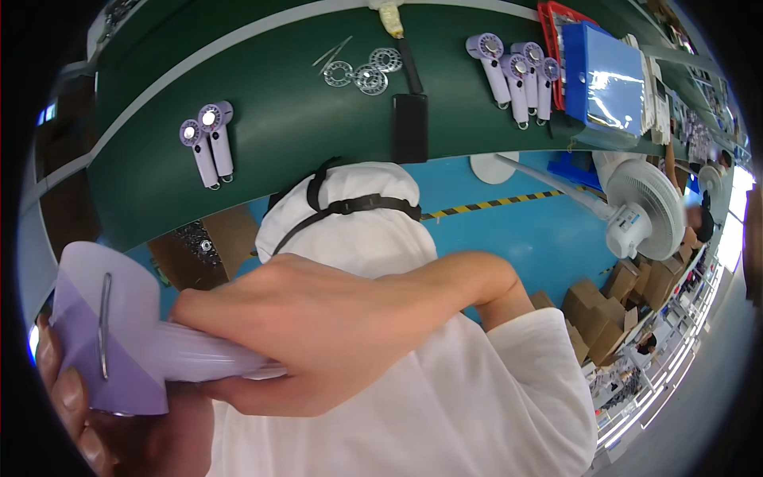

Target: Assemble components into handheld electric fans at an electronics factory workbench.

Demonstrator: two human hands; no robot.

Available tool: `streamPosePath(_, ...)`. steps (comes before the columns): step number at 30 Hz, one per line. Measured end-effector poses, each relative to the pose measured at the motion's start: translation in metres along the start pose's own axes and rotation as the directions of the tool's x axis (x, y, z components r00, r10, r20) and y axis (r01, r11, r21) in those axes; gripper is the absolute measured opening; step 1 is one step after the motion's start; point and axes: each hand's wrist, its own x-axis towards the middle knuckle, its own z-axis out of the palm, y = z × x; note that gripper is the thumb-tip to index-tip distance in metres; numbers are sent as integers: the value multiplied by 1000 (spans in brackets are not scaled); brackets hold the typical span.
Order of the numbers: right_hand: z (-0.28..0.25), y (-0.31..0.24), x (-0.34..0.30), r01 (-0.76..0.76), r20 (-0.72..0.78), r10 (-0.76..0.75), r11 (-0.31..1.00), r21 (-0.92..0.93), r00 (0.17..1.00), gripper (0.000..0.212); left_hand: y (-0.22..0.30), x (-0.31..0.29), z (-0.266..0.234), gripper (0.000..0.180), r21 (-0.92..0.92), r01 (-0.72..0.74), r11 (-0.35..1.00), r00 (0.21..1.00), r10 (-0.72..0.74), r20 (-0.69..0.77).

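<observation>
A large, close-up lilac handheld fan (131, 318) is tilted sideways at the lower left, its round head to the left and its handle to the right. A thin silver metal strip runs along the head. Around the handle, my right hand (342, 330) is closed, thumb and fingers on either side of it. Bent fingers of my left hand (70, 389) press against the outer edge of the head; its palm is mostly hidden behind the fan. On the green table, two similar fans (216, 143) lie at the left and several more (520, 75) at the right.
Round clear plastic rings (370, 78), a tweezers-like tool (331, 54) and a black phone-like slab (410, 127) lie on the table (278, 103). A blue box (602, 79) stands beside a red tray (552, 24). A white standing fan (644, 211) and cardboard boxes (592, 318) are right.
</observation>
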Motion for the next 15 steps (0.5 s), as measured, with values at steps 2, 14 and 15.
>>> streamPosePath(2, -3, 1, 4, -45, -16, 44, 999, -16, 999, 25, -13, 1, -9, 35, 26, -63, 998, 997, 61, 42)
streamPosePath(14, -3, -1, 1, -47, -15, 47, 998, -32, 999, 27, -3, 10, 6, 31, 25, -14, 1000, 1000, 13, 21)
streamPosePath(15, -3, -2, 2, -45, -1, 45, 999, -15, 999, 27, -1, 14, -1, 32, -50, 94, 994, 989, -88, 115)
